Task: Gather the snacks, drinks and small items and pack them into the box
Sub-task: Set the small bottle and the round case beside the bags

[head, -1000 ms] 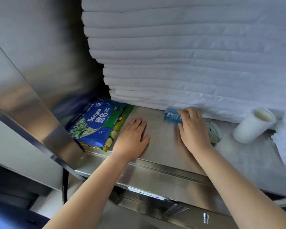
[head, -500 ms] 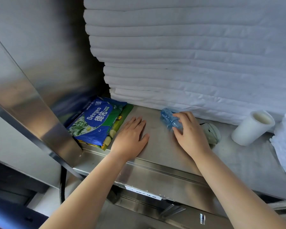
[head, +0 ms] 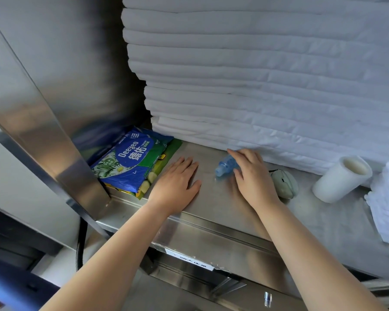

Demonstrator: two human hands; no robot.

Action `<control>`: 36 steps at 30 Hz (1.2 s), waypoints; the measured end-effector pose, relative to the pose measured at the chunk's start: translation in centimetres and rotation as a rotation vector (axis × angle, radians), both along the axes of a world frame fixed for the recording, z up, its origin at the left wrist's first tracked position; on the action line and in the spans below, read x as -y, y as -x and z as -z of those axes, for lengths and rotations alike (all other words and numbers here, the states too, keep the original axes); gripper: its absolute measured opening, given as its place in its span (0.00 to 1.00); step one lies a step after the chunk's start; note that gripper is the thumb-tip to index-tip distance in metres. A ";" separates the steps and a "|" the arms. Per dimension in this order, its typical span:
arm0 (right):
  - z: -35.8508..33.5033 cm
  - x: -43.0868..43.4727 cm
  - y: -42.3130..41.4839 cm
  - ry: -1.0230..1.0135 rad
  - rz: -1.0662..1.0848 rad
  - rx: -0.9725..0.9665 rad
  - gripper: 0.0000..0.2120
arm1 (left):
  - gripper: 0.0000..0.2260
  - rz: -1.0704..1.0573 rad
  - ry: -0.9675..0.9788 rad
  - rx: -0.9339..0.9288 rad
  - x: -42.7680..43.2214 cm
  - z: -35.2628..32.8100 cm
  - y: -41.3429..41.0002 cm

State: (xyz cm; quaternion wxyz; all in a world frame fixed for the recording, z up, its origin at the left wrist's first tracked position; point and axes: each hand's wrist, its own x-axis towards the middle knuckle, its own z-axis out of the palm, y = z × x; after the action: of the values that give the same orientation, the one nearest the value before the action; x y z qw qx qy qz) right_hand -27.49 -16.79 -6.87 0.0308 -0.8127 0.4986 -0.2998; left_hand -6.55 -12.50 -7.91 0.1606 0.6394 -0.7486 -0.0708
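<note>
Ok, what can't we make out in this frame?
Packing box: outside the head view.
Blue item: blurred, half under the right hand; grip unclear.
Green pack: mostly under the blue wipes pack.
Grey-green round object: partly behind the right wrist.
Shelf label: too small to read.

On the shelf, wipes pack lies left, bottle centre, roll right, all before stacked linens.

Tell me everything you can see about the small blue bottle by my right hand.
The bottle is small, see-through light blue, plastic by its look, with a bumpy body and a narrower end. It lies on its side on the steel shelf, narrow end toward the near left, before the white linens. The right hand holds its wider end between fingers and thumb, hiding it.
</note>
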 end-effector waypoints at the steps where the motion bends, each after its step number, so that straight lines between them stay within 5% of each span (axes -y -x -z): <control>1: -0.1 0.2 0.2 0.022 0.005 -0.037 0.24 | 0.25 0.002 0.001 0.003 0.0 0.0 0.0; 14: 0.1 0.0 0.0 0.065 0.052 -0.036 0.16 | 0.26 -0.002 -0.007 0.007 0.2 0.2 -0.1; 24: 0.3 0.0 0.3 -0.320 0.074 0.413 0.09 | 0.26 0.002 -0.001 0.015 0.2 0.4 -0.1; 36: 0.8 -0.2 0.9 -0.340 0.044 0.416 0.18 | 0.26 -0.011 -0.004 0.016 0.2 0.5 -0.1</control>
State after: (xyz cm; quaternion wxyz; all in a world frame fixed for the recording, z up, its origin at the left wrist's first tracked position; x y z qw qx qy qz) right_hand -28.37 -16.61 -7.67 0.2623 -0.7059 0.5422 -0.3728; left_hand -6.42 -12.73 -8.40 0.1539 0.6444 -0.7461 -0.0662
